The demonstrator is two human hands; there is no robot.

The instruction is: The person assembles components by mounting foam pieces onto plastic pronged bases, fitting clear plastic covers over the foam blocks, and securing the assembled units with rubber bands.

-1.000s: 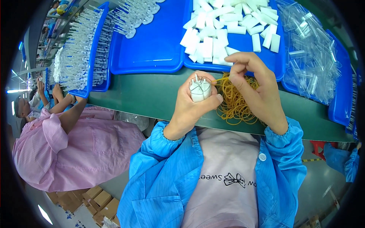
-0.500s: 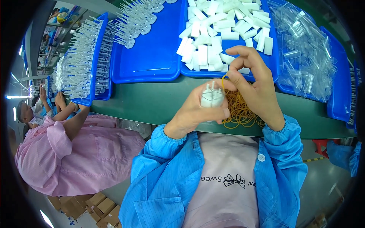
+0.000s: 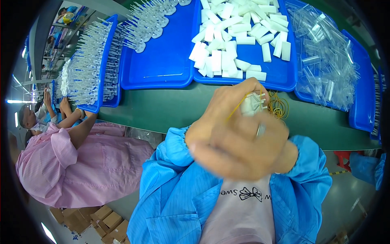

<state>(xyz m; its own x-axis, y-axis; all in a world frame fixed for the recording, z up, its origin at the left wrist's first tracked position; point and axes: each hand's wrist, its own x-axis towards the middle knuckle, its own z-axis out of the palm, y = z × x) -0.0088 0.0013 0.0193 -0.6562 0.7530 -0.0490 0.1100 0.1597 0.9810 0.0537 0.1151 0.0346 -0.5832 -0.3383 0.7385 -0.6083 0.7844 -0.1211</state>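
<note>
Nearest, above a blue jacket (image 3: 170, 203) worn open over a pale top (image 3: 239, 215), the right hand (image 3: 252, 150) sweeps as a blur across the front of the left; whether its fingers are closed on anything I cannot tell. Just beyond it, the left hand (image 3: 221, 107) has its fingers wrapped around a white bundle (image 3: 251, 105), its thin prongs pointing away to the right, above the table's near side. A yellow rubber band (image 3: 237, 107) runs taut from the bundle down toward the crossed hands. Just right of the bundle, partly hidden, a heap of yellow rubber bands (image 3: 278, 106) lies on the green table (image 3: 154, 107).

Farther back, a blue tray (image 3: 280, 73) holds loose white blocks (image 3: 216, 61). To its right is a pile of clear plastic pieces (image 3: 325, 57); to its left, another blue tray (image 3: 158, 67) carries pale spiky parts (image 3: 152, 22) toward its far end. Farther left, a person in a pink garment (image 3: 85, 162) sits near a tray packed with slender white parts (image 3: 87, 61).
</note>
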